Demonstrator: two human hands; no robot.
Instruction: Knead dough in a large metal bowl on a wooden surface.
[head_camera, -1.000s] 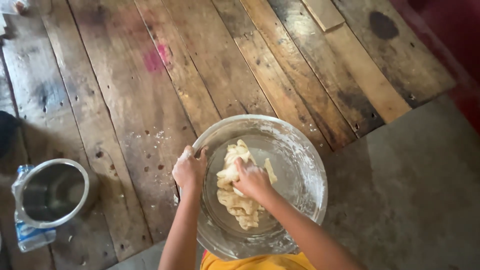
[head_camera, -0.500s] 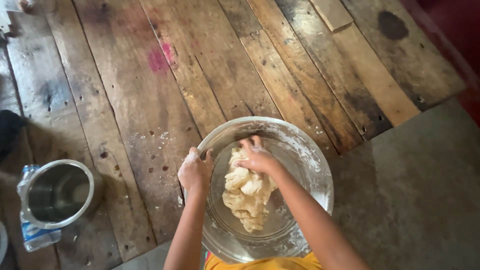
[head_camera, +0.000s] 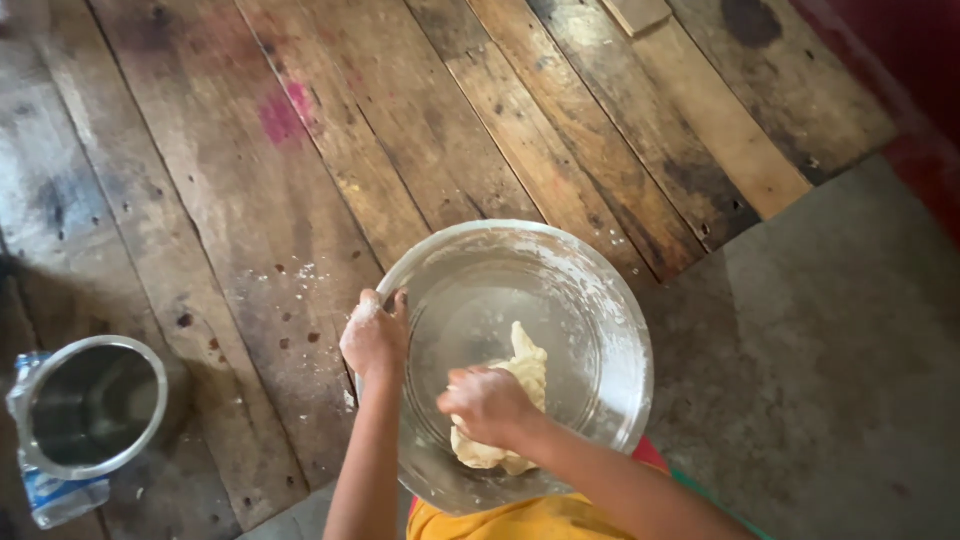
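Closest to the person, the right hand (head_camera: 490, 403) is bunched into a fist and pressed down onto a lump of pale dough (head_camera: 505, 400), knuckles up, so the dough bulges out above and below it. The dough lies on the near side of a wide, shallow metal bowl (head_camera: 610, 330), against the lower inner wall. It looks soft and ragged, cream-coloured, with a peak sticking up just past the fist.

The left hand (head_camera: 375, 335) is clamped on the bowl's left rim, fingers curled over the edge and dusted white with flour. The two hands are apart, one on the rim, one in the middle of the bowl.

The bowl is round and shiny, its inside smeared and streaked with flour, thicker along the far and right rim.

Off to the left, well apart from the bowl, stands a smaller steel pot (head_camera: 90, 405), with a clear plastic bag (head_camera: 55, 495) partly under it.

Everything sits on a floor of worn wooden planks (head_camera: 330, 170), dark, stained and pitted, with a pink smudge (head_camera: 285, 115) farther out and specks of flour near the bowl. To the right the planks give way to grey concrete floor (head_camera: 840, 350).
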